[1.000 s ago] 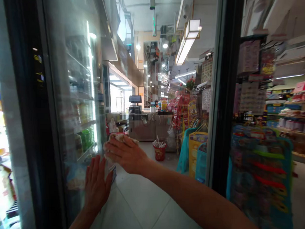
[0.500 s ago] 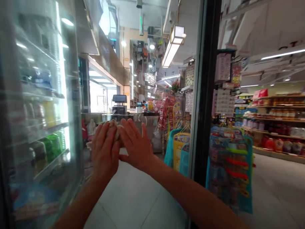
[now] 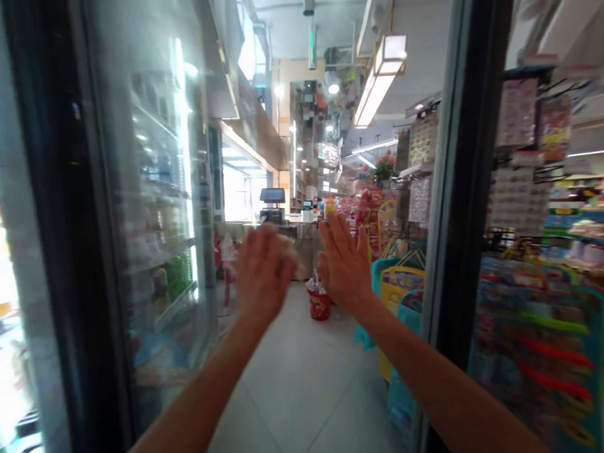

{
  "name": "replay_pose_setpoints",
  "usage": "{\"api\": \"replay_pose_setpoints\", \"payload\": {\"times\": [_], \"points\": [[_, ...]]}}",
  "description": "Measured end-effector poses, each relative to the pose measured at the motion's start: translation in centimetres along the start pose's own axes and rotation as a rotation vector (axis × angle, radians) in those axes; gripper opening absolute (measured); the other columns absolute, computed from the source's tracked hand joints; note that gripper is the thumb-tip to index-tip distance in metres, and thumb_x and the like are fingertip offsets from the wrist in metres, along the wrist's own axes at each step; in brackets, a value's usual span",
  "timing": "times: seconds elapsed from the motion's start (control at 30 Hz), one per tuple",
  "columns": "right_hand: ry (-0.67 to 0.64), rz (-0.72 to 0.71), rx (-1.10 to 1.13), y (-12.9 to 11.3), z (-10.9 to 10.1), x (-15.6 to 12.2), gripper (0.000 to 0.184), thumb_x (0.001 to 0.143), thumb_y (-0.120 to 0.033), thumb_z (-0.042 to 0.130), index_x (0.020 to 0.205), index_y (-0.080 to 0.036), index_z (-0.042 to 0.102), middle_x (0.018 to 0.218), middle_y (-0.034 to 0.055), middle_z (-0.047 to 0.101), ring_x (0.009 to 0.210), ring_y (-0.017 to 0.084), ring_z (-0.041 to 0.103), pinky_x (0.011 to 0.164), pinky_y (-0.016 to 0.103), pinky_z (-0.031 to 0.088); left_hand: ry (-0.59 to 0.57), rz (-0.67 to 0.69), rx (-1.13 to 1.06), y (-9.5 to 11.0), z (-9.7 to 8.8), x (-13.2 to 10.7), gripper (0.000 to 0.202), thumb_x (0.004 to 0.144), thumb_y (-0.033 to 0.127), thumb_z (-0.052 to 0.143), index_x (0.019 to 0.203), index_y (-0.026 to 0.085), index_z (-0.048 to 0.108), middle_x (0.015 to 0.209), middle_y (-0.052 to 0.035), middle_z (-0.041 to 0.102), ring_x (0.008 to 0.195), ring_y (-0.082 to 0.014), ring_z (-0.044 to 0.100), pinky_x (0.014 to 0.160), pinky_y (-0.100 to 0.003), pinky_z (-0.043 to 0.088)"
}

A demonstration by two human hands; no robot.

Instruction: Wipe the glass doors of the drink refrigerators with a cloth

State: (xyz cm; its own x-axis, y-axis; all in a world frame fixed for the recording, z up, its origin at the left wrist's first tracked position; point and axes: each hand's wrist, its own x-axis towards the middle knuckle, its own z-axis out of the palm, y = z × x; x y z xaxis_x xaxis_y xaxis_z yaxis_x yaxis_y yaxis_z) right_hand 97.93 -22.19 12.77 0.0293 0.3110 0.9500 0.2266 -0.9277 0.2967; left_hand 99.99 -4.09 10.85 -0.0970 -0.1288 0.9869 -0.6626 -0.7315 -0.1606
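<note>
My left hand is raised in the middle, blurred by motion, and presses a pale, crumpled cloth against a clear glass pane. Part of the cloth sticks out on the right of its fingers; the rest is hidden behind the palm. To the right, my right hand is held up flat with the fingers extended, nothing in it, and seems to rest on the same glass. A gap lies between the two hands. The pane sits between a dark left frame post and a dark right frame post.
Lit shelves of drinks show at the left, seemingly as a reflection. Through the glass stand a checkout counter with a screen, a red bucket, hanging coloured bags and pale floor tiles. Packaged goods hang at the right.
The hands were close together at the cloth; now they are apart, the right hand off to the right. The view has turned left, bringing the left frame post into sight.
</note>
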Motion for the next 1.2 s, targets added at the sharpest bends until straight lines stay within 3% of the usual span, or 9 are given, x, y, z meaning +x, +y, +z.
{"api": "replay_pose_setpoints", "payload": {"times": [0.1,0.27,0.33,0.53,0.73,0.8,0.93,1.13,1.2], "points": [[0.032,0.031,0.011,0.4,0.1,-0.2,0.057,0.090,-0.020,0.034,0.145,-0.016,0.022,0.148,0.0110,0.034,0.140,0.021,0.021,0.114,0.050,0.011,-0.053,0.137,0.131,1.1,1.6,-0.4,0.048,0.089,0.031,0.046,0.135,0.017,0.039,0.140,-0.0113,0.044,0.140,-0.0208,0.021,0.113,-0.042,0.025],[0.049,0.044,-0.001,-0.1,-0.2,-0.2,0.056,0.089,-0.023,0.036,0.144,-0.017,0.026,0.148,0.0111,0.034,0.140,0.023,0.021,0.113,0.054,0.010,0.240,-0.376,0.291,-6.3,-3.6,-1.2,0.050,0.091,0.036,0.039,0.133,0.010,0.041,0.144,-0.0189,0.035,0.140,-0.0252,0.021,0.113,-0.048,0.021],[0.039,0.047,-0.001,-0.3,-0.2,-0.1,0.056,0.089,-0.023,0.036,0.144,-0.016,0.026,0.148,0.0116,0.032,0.141,0.024,0.019,0.113,0.055,0.009,0.320,-0.472,0.326,-7.0,-4.1,-1.2,0.051,0.092,0.035,0.037,0.135,0.008,0.039,0.145,-0.0204,0.032,0.140,-0.0251,0.019,0.114,-0.049,0.019],[0.039,0.034,0.011,0.1,0.0,-0.2,0.055,0.089,-0.023,0.036,0.144,-0.017,0.027,0.147,0.0111,0.034,0.140,0.023,0.023,0.113,0.054,0.011,-0.106,0.193,0.168,-3.3,-1.8,-2.1,0.050,0.088,0.030,0.047,0.136,0.016,0.039,0.140,-0.0122,0.044,0.140,-0.0208,0.022,0.113,-0.040,0.026],[0.046,0.048,0.008,-0.3,0.1,-0.2,0.057,0.089,-0.025,0.037,0.144,-0.015,0.025,0.147,0.0124,0.034,0.140,0.024,0.022,0.112,0.055,0.010,0.312,-0.394,0.346,-8.0,-6.0,-5.9,0.049,0.093,0.028,0.035,0.138,0.010,0.034,0.146,-0.0189,0.032,0.140,-0.0232,0.019,0.114,-0.047,0.019],[0.045,0.051,0.006,-0.4,0.1,-0.2,0.058,0.089,-0.026,0.038,0.144,-0.014,0.026,0.148,0.0131,0.033,0.140,0.025,0.021,0.112,0.056,0.010,0.251,-0.309,0.314,-6.9,-5.6,-7.2,0.051,0.092,0.027,0.037,0.140,0.012,0.031,0.148,-0.0176,0.029,0.141,-0.0239,0.017,0.115,-0.048,0.018],[0.047,0.039,0.010,-0.1,0.1,-0.4,0.058,0.089,-0.027,0.039,0.144,-0.016,0.026,0.147,0.0116,0.034,0.140,0.024,0.023,0.112,0.054,0.011,-0.142,0.170,0.204,-4.5,-4.4,-9.6,0.060,0.086,0.026,0.052,0.141,0.022,0.030,0.143,-0.0108,0.041,0.139,-0.0222,0.024,0.112,-0.040,0.029],[0.061,0.040,0.004,-0.2,0.1,-0.6,0.057,0.088,-0.027,0.038,0.143,-0.016,0.029,0.147,0.0112,0.036,0.139,0.024,0.024,0.113,0.052,0.011,0.217,-0.310,0.405,-6.6,-5.7,-11.5,0.055,0.090,0.021,0.041,0.143,0.016,0.025,0.149,-0.0174,0.025,0.141,-0.0239,0.016,0.112,-0.049,0.025],[0.062,0.043,-0.005,-0.3,0.1,-0.6,0.056,0.087,-0.026,0.038,0.141,-0.015,0.031,0.146,0.0118,0.036,0.140,0.024,0.023,0.113,0.052,0.011,0.115,-0.196,0.363,-5.9,-5.2,-11.7,0.055,0.089,0.023,0.044,0.142,0.017,0.028,0.148,-0.0160,0.029,0.141,-0.0240,0.017,0.112,-0.047,0.026]]}}
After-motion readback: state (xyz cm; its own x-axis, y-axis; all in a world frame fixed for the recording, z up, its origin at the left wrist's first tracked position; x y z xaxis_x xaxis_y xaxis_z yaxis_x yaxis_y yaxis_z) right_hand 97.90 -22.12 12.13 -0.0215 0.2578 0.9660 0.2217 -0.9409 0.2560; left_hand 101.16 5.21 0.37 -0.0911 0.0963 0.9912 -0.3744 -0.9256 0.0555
